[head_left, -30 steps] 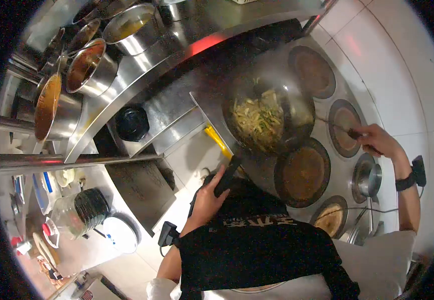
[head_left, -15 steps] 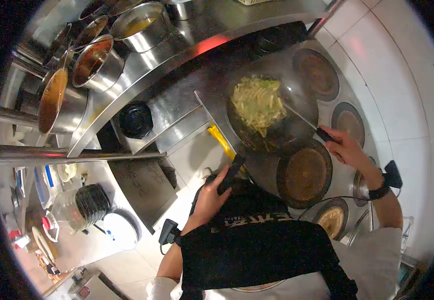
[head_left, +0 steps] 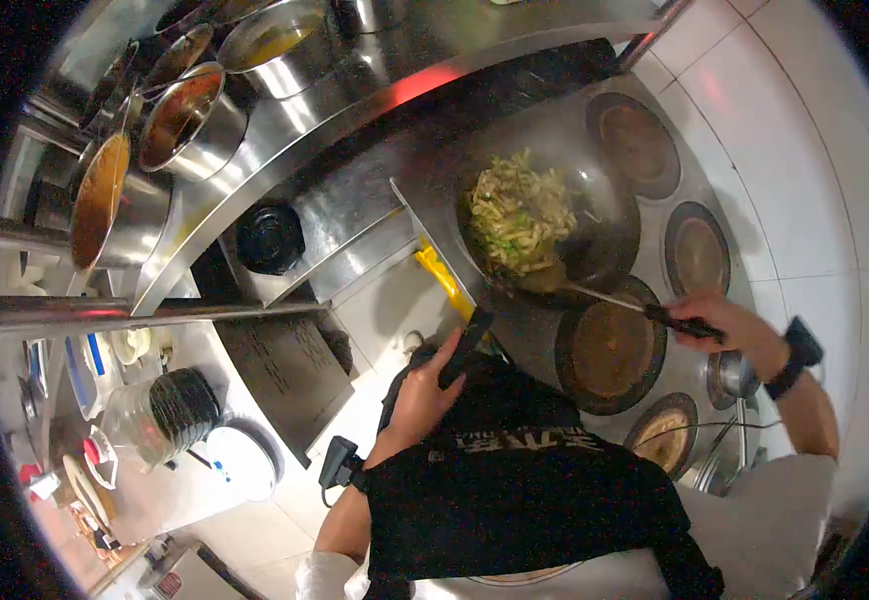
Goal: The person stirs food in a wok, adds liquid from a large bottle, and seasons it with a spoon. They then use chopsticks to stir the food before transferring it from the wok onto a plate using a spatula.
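Note:
A dark wok (head_left: 594, 240) full of pale noodles and greens (head_left: 516, 218) sits over the steel stove. My left hand (head_left: 424, 390) grips the wok's black handle (head_left: 464, 345) near my chest. My right hand (head_left: 729, 325) holds the dark grip of a long metal ladle (head_left: 604, 298), whose bowl lies at the wok's near rim under the noodles. A black band is on my right wrist.
Round burner wells (head_left: 609, 350) ring the stove to the right. Steel pots of sauce and broth (head_left: 179, 125) line the shelf at upper left. A black bowl (head_left: 269, 238) sits below them. A stack of dark plates (head_left: 179, 405) stands lower left.
My right hand has drawn back to the right, and the ladle now reaches into the wok's near edge. The noodles, tossed up half a second ago, have settled lower in the wok.

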Action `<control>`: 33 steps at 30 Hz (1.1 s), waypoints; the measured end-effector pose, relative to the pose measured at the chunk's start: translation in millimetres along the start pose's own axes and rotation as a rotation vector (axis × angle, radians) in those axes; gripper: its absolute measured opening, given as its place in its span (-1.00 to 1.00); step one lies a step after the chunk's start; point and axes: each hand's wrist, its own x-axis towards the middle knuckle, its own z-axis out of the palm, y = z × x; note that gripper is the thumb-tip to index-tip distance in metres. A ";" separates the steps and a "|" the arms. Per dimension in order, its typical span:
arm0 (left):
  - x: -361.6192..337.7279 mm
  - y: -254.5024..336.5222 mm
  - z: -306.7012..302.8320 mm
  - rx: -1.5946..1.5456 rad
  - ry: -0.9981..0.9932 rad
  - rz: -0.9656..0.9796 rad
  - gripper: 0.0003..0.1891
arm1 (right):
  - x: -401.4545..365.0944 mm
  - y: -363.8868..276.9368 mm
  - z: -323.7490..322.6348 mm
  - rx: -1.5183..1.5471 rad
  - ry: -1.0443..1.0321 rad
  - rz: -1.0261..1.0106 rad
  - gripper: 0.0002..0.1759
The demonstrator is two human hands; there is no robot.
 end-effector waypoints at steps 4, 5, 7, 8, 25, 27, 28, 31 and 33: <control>0.3 5.6 -1.4 -0.007 -0.032 -0.075 -0.29 | 34.3 -37.1 60.1 0.280 0.250 0.013 -0.59; 0.3 4.9 -2.1 0.000 -0.043 -0.075 -0.28 | 33.0 -38.1 55.5 0.281 0.249 0.007 -0.59; 0.7 2.1 -1.8 0.026 -0.009 -0.018 -0.27 | 29.8 -37.2 43.4 -0.113 0.249 -0.136 -0.57; 0.6 1.3 -0.8 0.049 0.021 0.039 -0.27 | 25.2 -43.6 42.0 -0.112 0.250 -0.134 -0.57; 1.4 1.8 0.3 0.019 -0.002 -0.038 -0.28 | 7.1 -117.9 25.2 -1.413 0.615 -0.587 -0.44; 2.0 4.3 -2.8 0.015 -0.030 -0.075 -0.28 | 32.2 -110.0 17.1 -1.385 0.707 -0.642 -0.44; 1.5 3.8 -2.1 0.030 -0.034 -0.081 -0.28 | 39.4 -105.0 15.1 -1.361 0.794 -0.693 -0.44; 0.0 -0.2 0.1 0.021 -0.013 -0.059 -0.28 | 31.7 -103.6 27.3 -1.331 0.560 -0.621 -0.47; 1.5 -1.2 -0.5 -0.004 0.005 -0.032 -0.28 | 27.6 -84.6 -13.4 -1.143 0.515 -0.685 -0.50</control>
